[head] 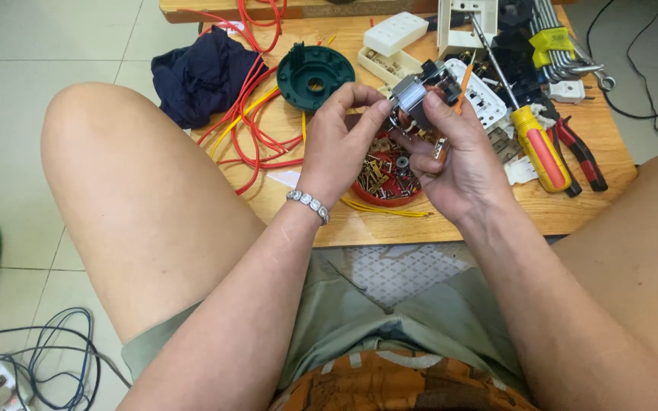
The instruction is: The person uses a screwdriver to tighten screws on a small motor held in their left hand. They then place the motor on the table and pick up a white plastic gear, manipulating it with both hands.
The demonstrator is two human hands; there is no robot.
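A small grey metal motor part with black pieces is gripped between both hands above a low wooden table. My right hand cradles it from below and behind. My left hand, a silver bracelet on its wrist, pinches its left side with fingertips. Directly beneath the hands sits a red dish filled with several screws and small metal bits. A dark green round plastic housing lies just beyond my left hand.
Red and yellow wires sprawl by a dark blue cloth. A yellow-and-red screwdriver, red pliers, hex keys and white socket parts crowd the table's right and back. My bare knees flank the table; cables lie on the tiled floor.
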